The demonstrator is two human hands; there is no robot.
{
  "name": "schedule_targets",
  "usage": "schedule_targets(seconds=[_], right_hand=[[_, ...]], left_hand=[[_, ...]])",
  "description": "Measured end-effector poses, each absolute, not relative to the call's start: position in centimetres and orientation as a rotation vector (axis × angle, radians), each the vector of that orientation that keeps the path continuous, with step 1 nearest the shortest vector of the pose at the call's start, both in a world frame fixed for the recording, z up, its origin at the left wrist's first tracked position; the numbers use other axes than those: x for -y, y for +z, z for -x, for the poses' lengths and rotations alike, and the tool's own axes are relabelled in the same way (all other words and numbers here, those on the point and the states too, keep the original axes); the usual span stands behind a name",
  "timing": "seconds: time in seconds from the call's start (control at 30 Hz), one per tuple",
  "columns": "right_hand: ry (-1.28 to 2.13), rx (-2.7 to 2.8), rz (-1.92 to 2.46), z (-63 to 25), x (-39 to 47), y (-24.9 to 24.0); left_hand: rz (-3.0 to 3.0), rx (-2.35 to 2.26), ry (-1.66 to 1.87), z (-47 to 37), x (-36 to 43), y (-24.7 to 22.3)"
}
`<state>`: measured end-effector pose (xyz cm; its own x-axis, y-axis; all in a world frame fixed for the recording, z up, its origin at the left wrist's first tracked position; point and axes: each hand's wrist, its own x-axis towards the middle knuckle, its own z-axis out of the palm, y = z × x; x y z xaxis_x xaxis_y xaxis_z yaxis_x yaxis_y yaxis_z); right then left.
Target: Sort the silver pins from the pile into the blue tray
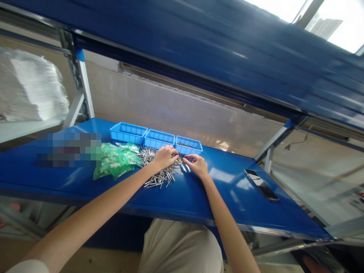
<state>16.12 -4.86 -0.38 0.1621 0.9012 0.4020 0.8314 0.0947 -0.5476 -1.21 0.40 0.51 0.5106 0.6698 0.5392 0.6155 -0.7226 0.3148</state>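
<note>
A heap of thin, short metal pins [163, 176], possibly rivets, lies on the blue table. My left hand [165, 157] rests over the right part of this heap, its fingers curled together at the tips. Just right of the heap is my right hand [198, 165], thumb and forefinger brought close in a pinch that faces the left fingertips. What either hand holds is too small to make out. Behind the hands stand three blue plastic bins in a row: a left bin [127, 137], a middle bin [159, 144] and a right bin [189, 148] with some pins inside.
Green-tinted plastic bags [116, 161] lie left of the heap, beside a blurred-out patch. A phone [261, 185] lies on the right of the blue table [227, 206]. A blue shelf [182, 45] spans overhead, with metal uprights at both sides. White wrapped stacks [34, 87] stand at the left.
</note>
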Motion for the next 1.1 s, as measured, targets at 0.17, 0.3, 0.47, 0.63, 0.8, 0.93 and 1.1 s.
schedule_targets(seconds=[0.17,0.3,0.47,0.63,0.8,0.93,1.1], right_hand=[[0.188,1.816,1.612,-15.81,4.88,-0.64],[0.186,1.817,1.604,-16.03,4.64,-0.97],[0.243,1.724,1.566,-16.1,4.42,-1.0],[0.38,1.557,1.419,-15.57,4.5,-0.53],[0.451,1.496,1.352,-15.39,4.62,-0.39],[0.459,1.532,1.371,-15.33,4.61,-0.51],[0.508,1.418,1.307,-15.2,4.64,-0.18]], left_hand=[[-2.672,-1.147,1.001,1.21,-0.46,0.4],[-2.679,-1.145,0.987,1.23,-0.57,0.27],[-2.661,-1.095,0.945,1.32,-0.65,0.37],[-2.588,-1.058,0.962,1.26,-0.58,0.55],[-2.379,-1.069,1.072,0.96,-0.51,0.76],[-2.209,-1.095,1.227,0.87,-0.78,1.01],[-2.208,-1.085,1.188,0.89,-0.8,0.99]])
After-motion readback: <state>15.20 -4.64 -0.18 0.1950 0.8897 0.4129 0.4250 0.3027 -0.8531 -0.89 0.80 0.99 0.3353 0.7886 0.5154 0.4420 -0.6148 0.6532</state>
